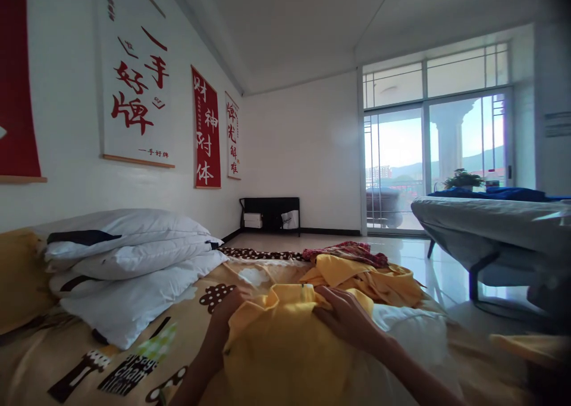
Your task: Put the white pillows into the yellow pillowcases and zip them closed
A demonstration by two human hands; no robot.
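Note:
A yellow pillowcase (285, 340) is held up in front of me, its upper edge folded and gathered, with a small dark mark at the rim. My left hand (234, 302) is closed on its left side, the fingertips hidden behind the cloth. On the other side, my right hand (341, 314) grips the top right edge, fingers bent over the fabric. A white pillow (413, 334) lies just right of my right forearm, partly covered. Beyond my hands, more yellow cloth (357, 275) lies crumpled on the patterned bedsheet (187, 334).
White pillows (143, 263) are stacked at the left, beside a yellow pillow (22, 278). A red checked cloth (345, 252) lies at the bed's far edge. At the right stands a grey-white padded seat (491, 227) with blue cloth on it. A low black shelf (270, 207) is against the wall.

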